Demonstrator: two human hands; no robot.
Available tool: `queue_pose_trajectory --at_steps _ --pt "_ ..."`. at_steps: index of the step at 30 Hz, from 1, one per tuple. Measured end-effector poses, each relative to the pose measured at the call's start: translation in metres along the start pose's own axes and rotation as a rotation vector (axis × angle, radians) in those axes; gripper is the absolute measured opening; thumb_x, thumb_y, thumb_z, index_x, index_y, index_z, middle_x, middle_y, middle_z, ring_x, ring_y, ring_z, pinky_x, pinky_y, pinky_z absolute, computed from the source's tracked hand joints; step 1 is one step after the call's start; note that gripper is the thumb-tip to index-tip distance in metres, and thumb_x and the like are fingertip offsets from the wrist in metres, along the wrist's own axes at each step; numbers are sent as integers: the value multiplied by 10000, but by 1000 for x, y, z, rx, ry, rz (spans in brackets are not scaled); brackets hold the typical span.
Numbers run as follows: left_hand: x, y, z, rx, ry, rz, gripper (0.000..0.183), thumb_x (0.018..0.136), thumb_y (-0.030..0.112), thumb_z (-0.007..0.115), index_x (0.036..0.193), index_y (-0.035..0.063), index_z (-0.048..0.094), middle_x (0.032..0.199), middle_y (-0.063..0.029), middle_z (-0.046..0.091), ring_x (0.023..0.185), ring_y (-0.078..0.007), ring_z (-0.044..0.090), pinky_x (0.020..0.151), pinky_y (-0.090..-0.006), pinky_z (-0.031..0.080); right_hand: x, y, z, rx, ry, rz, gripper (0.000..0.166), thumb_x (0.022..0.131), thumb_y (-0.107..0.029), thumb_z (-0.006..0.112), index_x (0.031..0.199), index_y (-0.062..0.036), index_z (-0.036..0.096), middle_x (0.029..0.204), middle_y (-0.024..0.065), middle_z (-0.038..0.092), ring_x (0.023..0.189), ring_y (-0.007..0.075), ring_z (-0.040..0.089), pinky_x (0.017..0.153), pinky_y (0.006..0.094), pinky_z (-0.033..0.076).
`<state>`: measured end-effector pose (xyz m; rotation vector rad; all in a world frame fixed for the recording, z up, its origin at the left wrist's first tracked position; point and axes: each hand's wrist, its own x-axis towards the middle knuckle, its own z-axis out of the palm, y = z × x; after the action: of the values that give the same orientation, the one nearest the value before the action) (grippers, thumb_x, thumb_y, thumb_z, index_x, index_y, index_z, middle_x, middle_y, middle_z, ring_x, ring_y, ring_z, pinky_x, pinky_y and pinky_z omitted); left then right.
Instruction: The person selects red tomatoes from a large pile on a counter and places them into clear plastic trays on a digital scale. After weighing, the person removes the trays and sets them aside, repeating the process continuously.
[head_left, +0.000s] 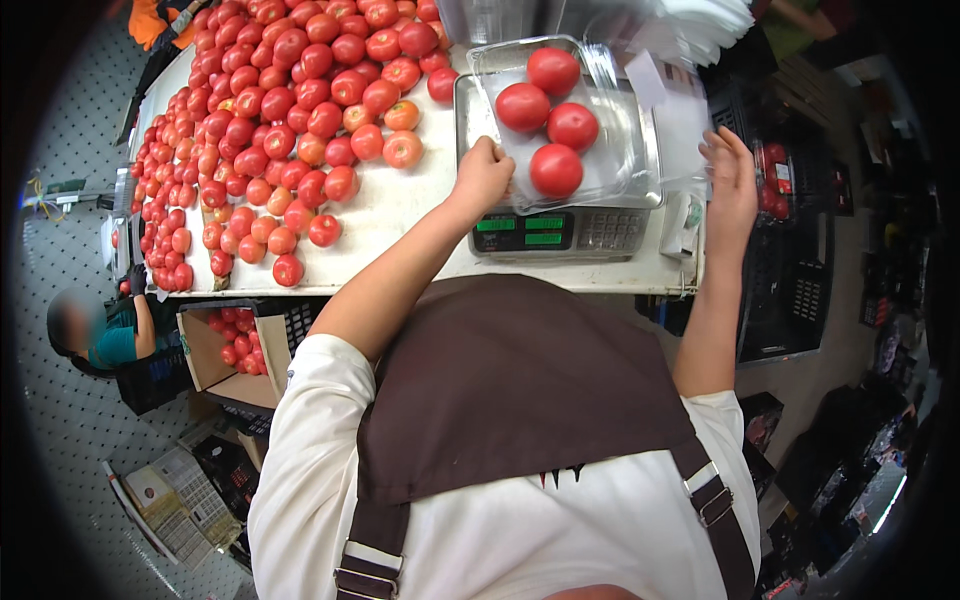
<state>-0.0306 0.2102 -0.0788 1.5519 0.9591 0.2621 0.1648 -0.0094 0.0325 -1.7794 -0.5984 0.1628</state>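
Several red tomatoes (556, 171) lie in a clear plastic clamshell container (517, 169) on the metal pan (646, 191) of a digital scale (559, 234). My left hand (484, 176) has curled fingers at the container's lower left edge; it seems to pinch the rim, though the fingertips are partly hidden. To the right of the scale is my right hand (726, 169), fingers apart and slightly blurred, beside a thin sheet of clear plastic; it holds nothing that I can see. A large pile of loose tomatoes (277, 105) covers the table's left part.
Stacked clear containers (502, 19) stand behind the scale. A small white box-like object (681, 225) sits at its right. Below the white table (405, 262) is a crate of tomatoes (217, 345); black crates (787, 300) stand at the right. Another person (112, 337) is at the far left.
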Motion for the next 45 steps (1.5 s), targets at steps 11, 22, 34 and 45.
queue_pose_trajectory --at_steps 11,22,34,45 --pt "18 -27 -47 149 207 221 208 896 160 626 951 -20 540 729 -136 601 688 -245 610 647 -358 486 -1 24 64 -274 -441 -186 467 818 -152 707 1236 -4 560 1225 175 579 1188 284 544 1009 434 418" --pt "-14 -91 -128 74 401 152 182 884 112 621 983 -5 523 802 -143 606 738 -247 612 689 -360 483 32 52 165 -925 -706 -641 810 601 -185 846 1295 -32 459 1175 178 535 1135 335 528 1087 465 331" --pt "118 -70 -281 278 819 342 350 860 264 678 1009 -25 550 944 -211 638 856 -357 627 761 -426 502 27 -7 109 555 -579 506 711 757 -356 719 1332 -11 483 1197 121 584 1092 225 603 935 346 505" --pt "249 -22 -296 484 967 -130 763 695 442 810 1172 -15 429 1238 -248 507 1138 -427 523 981 -478 451 -21 -17 128 572 -603 608 823 705 -405 749 1344 0 425 1157 188 581 1077 289 618 929 412 521"
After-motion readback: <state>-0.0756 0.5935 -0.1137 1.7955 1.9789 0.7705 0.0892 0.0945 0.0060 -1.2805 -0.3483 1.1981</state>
